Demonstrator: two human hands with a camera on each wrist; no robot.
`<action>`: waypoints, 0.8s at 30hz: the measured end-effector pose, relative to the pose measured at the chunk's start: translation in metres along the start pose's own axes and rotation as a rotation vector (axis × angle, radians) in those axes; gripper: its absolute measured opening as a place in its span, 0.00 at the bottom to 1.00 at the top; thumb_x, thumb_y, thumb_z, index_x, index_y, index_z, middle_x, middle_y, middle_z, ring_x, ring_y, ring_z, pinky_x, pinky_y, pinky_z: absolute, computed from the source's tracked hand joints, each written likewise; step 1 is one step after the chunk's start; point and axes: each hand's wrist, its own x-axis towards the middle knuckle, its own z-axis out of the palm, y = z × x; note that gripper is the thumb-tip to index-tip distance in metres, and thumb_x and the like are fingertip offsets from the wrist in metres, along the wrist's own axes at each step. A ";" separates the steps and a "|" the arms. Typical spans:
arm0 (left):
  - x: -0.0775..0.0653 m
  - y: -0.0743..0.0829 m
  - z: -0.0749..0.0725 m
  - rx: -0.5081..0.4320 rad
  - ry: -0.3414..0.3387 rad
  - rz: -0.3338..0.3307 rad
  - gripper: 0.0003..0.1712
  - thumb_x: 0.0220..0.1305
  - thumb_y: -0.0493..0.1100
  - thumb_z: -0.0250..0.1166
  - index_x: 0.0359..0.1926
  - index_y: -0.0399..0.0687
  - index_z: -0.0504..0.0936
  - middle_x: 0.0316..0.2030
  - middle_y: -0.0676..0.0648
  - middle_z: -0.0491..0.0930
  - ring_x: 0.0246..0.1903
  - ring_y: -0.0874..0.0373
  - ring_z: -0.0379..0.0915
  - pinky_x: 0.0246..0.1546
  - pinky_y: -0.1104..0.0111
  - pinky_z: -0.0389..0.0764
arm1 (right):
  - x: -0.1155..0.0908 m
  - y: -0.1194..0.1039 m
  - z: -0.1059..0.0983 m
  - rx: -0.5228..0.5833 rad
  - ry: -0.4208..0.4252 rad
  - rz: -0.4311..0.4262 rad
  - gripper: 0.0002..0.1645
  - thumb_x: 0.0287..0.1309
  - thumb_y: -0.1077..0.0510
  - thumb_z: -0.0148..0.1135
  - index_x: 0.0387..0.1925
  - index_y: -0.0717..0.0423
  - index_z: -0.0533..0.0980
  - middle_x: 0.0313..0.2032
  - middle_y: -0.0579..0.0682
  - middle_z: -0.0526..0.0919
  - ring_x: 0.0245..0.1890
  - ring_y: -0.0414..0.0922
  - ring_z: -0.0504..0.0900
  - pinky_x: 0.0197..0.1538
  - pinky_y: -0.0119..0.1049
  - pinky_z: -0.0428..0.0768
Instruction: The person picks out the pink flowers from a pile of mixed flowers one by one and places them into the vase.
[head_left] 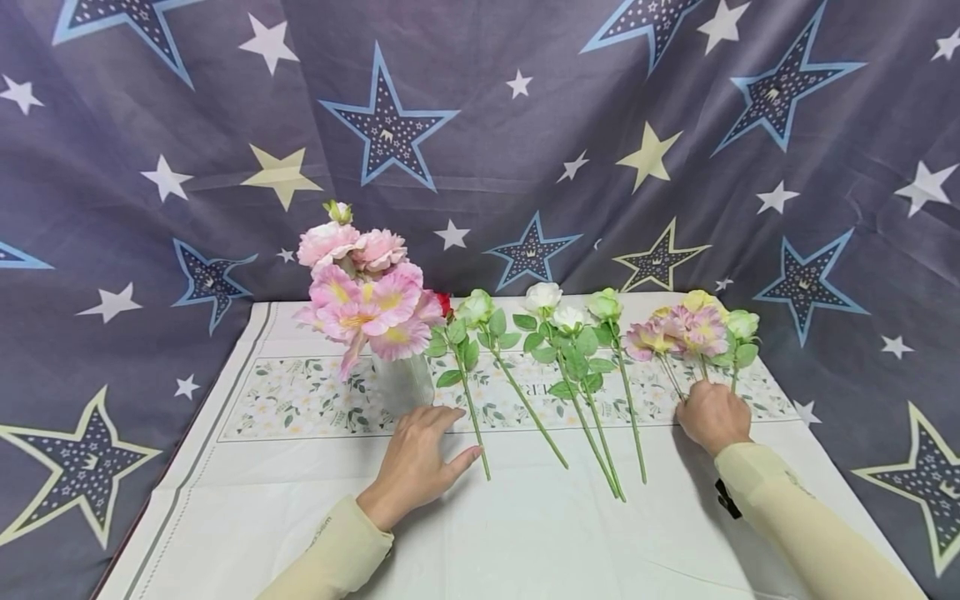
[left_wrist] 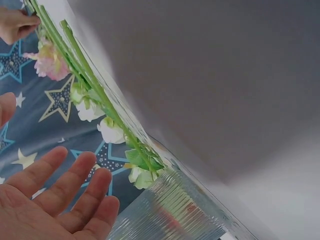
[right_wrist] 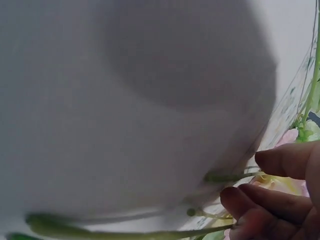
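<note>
Head view: a left hand (head_left: 418, 454), its fingers spread and holding nothing, rests near a ribbed clear vase (head_left: 405, 385) of pink flowers (head_left: 371, 307) at the left of a white-covered table (head_left: 540, 542). At the table's right side, a right hand (head_left: 716, 415) reaches to the stems of pink-and-yellow flowers (head_left: 684, 331), its fingers bent, though whether they grip a stem cannot be told. Between the hands, long-stemmed pale roses (head_left: 576, 364) lie across a floral printed band (head_left: 300, 398).
</note>
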 end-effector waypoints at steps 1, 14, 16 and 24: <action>0.000 0.000 0.000 -0.001 0.000 -0.001 0.33 0.56 0.59 0.77 0.56 0.42 0.84 0.50 0.42 0.85 0.54 0.42 0.78 0.58 0.45 0.76 | 0.000 0.000 0.001 -0.003 0.001 0.001 0.15 0.59 0.60 0.58 0.19 0.64 0.75 0.24 0.69 0.80 0.22 0.62 0.81 0.23 0.58 0.77; 0.001 0.001 -0.001 0.005 -0.006 -0.005 0.33 0.56 0.59 0.77 0.56 0.44 0.84 0.51 0.43 0.85 0.54 0.43 0.78 0.58 0.45 0.76 | -0.002 -0.003 0.002 -0.005 0.069 -0.005 0.13 0.56 0.66 0.53 0.19 0.67 0.75 0.23 0.71 0.80 0.22 0.65 0.81 0.25 0.60 0.78; 0.001 0.001 -0.001 0.000 -0.006 -0.005 0.33 0.56 0.59 0.77 0.56 0.43 0.84 0.50 0.43 0.85 0.54 0.43 0.78 0.58 0.45 0.75 | -0.003 -0.004 0.002 0.017 0.089 -0.016 0.13 0.57 0.66 0.54 0.19 0.66 0.77 0.23 0.71 0.81 0.23 0.66 0.81 0.25 0.61 0.78; 0.001 0.001 0.000 0.000 -0.003 -0.003 0.33 0.56 0.58 0.77 0.56 0.43 0.84 0.50 0.43 0.85 0.53 0.43 0.78 0.58 0.45 0.75 | -0.007 -0.009 -0.001 0.125 0.177 -0.060 0.08 0.57 0.67 0.59 0.26 0.65 0.81 0.27 0.66 0.84 0.26 0.65 0.83 0.30 0.61 0.78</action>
